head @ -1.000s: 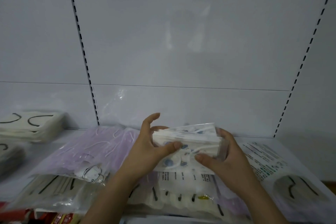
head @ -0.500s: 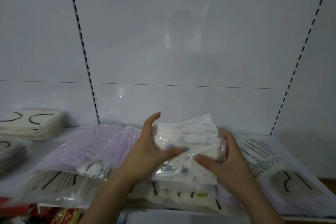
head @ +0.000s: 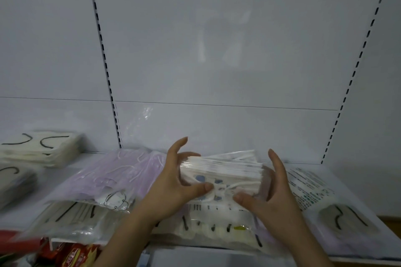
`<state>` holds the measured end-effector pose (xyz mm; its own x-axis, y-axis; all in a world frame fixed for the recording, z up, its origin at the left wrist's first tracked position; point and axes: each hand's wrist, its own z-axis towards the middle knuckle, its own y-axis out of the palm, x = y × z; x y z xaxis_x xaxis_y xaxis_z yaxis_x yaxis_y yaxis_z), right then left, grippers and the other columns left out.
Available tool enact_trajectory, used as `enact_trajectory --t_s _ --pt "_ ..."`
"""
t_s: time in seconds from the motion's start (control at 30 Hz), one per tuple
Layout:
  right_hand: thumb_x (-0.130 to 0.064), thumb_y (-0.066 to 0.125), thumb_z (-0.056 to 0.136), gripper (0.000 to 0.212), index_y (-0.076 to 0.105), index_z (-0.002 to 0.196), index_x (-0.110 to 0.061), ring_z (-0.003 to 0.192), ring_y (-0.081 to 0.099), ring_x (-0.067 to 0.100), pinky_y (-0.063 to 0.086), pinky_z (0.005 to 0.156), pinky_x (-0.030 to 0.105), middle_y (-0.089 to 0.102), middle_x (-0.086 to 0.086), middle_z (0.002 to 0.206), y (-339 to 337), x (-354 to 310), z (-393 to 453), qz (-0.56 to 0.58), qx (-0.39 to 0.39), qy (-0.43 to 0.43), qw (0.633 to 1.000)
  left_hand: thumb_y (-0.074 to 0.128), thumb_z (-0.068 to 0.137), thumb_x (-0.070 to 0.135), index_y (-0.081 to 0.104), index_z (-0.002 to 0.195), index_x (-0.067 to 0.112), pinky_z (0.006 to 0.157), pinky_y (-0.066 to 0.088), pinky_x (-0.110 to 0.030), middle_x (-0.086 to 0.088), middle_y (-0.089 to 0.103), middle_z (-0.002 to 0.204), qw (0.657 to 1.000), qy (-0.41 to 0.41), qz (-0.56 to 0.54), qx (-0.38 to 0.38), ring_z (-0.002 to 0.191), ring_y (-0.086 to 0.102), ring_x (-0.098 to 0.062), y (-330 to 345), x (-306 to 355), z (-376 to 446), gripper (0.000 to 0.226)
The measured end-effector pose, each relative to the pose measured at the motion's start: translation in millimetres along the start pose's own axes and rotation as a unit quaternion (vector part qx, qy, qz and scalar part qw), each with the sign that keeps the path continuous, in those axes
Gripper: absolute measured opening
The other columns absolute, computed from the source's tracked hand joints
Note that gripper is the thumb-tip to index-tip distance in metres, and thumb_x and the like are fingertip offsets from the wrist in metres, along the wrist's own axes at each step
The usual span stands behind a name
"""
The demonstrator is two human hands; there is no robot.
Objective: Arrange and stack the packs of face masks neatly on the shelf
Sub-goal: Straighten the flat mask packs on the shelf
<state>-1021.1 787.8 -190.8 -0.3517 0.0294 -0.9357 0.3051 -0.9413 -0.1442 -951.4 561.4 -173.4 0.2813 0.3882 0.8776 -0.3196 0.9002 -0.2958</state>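
Mask pack (head: 221, 171) sat between both grips — L hand (head: 173, 188) and R hand (head: 271, 199) curled round its ends, long axis left-right, over the shelf (head: 71, 171) pile.

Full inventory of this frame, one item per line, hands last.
held mask pack: 1, clear wrap, white masks with blue print, between both hands above the shelf middle
lilac mask pack: 1, pale purple, left of centre, lying on other packs
cream packs with black ear loops: at least 2 stacks, far left on the shelf
cream pack with black loops: 1, front centre, under the hands
printed pack: 1, white with green text, right side
red snack wrappers: several, red and yellow, bottom left, below the shelf
shelf: 1, white, with white back panel
left hand: grips the held pack's left end
right hand: grips its right end
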Motion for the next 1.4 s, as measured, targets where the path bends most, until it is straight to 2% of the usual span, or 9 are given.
enact_trajectory --t_s 0.13,0.27,0.4,0.57,0.73,0.93,1.17,1.27,1.4 --pt "-0.028 0.093 0.063 0.091 0.041 0.133 -0.054 0.11 0.062 -0.001 0.054 0.087 0.02 0.062 -0.024 0.122 5.6 -6.6 2.7 -0.026 0.023 -0.001 0.999 0.087 0.075 0.012 0.024 0.145 0.045 0.081 0.059 -0.026 0.01 0.057 0.131 0.999 0.0 -0.028 0.025 0.102 0.069 -0.01 5.0 2.8 2.5 0.1" --pt "-0.022 0.089 0.068 0.057 0.055 0.11 -0.038 0.083 0.066 -0.011 0.047 0.06 0.005 0.067 -0.034 0.095 0.7 -21.3 7.0 -0.053 0.024 -0.014 0.998 0.083 0.077 0.004 0.026 0.145 0.043 0.086 0.06 -0.031 0.009 0.06 0.129 0.995 0.024 -0.081 0.052 0.108 0.069 -0.016 1.7 9.0 8.1 0.097" --pt "-0.021 0.091 0.066 0.067 0.052 0.116 -0.043 0.091 0.066 -0.01 0.051 0.068 0.008 0.068 -0.033 0.103 -5.1 -9.6 -2.7 -0.067 -0.024 0.036 0.997 0.087 0.076 0.016 0.027 0.144 0.047 0.091 0.055 -0.023 0.026 0.063 0.127 0.997 -0.033 -0.075 0.008 0.117 0.063 -0.001 -1.5 -0.5 -2.9 0.096" --pt "-0.017 0.089 0.071 0.058 0.054 0.114 -0.035 0.091 0.064 -0.012 0.05 0.071 0.012 0.067 -0.035 0.101 -0.6 -2.6 -7.5 -0.106 -0.014 0.037 0.994 0.084 0.08 0.013 0.05 0.134 0.029 0.101 0.054 -0.045 0.01 0.071 0.12 0.997 -0.047 -0.039 -0.037 0.112 0.069 -0.013 -1.6 -1.3 -5.2 0.066" --pt "-0.019 0.088 0.072 0.084 0.035 0.132 -0.045 0.105 0.053 -0.024 0.044 0.078 0.001 0.06 -0.034 0.115 1.9 -11.2 -8.9 -0.093 -0.009 0.027 0.995 0.082 0.081 0.005 0.036 0.141 0.036 0.091 0.058 -0.033 0.014 0.068 0.122 0.996 -0.02 -0.061 -0.057 0.111 0.069 -0.011 -5.1 3.2 -2.4 0.083" --pt "-0.032 0.077 0.082 0.046 0.05 0.118 -0.039 0.102 0.061 -0.013 0.044 0.075 0.004 0.063 -0.04 0.109 10.2 -13.4 -16.3 -0.116 0.001 0.026 0.993 0.075 0.09 0.009 0.033 0.141 0.026 0.097 0.055 -0.03 0.007 0.064 0.126 0.996 -0.012 -0.026 -0.088 0.114 0.066 -0.006 -5.6 -3.6 -5.8 0.069" --pt "-0.021 0.079 0.08 0.03 0.065 0.107 -0.025 0.076 0.069 -0.007 0.052 0.067 0.014 0.074 -0.023 0.087 26.1 -58.0 -25.0 -0.061 0.086 -0.03 0.994 0.078 0.086 0.015 0.059 0.121 0.023 0.086 0.06 -0.034 0.003 0.076 0.11 0.992 -0.008 -0.127 0.021 0.102 0.074 -0.018 -22.3 28.1 -16.9 0.041" --pt "-0.021 0.078 0.081 0.033 0.064 0.11 -0.028 0.088 0.072 0.004 0.055 0.081 0.034 0.076 -0.014 0.097 45.7 -67.3 -27.0 -0.017 0.071 -0.033 0.997 0.073 0.09 0.028 0.058 0.123 0.026 0.09 0.059 -0.031 0.007 0.075 0.114 0.994 -0.019 -0.108 0.026 0.105 0.072 -0.012 -34.0 37.0 -33.9 0.036" --pt "-0.024 0.075 0.084 0.036 0.062 0.117 -0.032 0.095 0.071 0.003 0.052 0.086 0.036 0.075 -0.016 0.103 77.5 -75.8 -26.2 0.006 -0.006 -0.026 1.0 0.072 0.09 0.033 0.063 0.113 0.025 0.084 0.057 -0.027 0.006 0.075 0.104 0.988 -0.023 -0.073 0.136 0.097 0.072 -0.011 -58.4 41.5 -57.6 0.025"
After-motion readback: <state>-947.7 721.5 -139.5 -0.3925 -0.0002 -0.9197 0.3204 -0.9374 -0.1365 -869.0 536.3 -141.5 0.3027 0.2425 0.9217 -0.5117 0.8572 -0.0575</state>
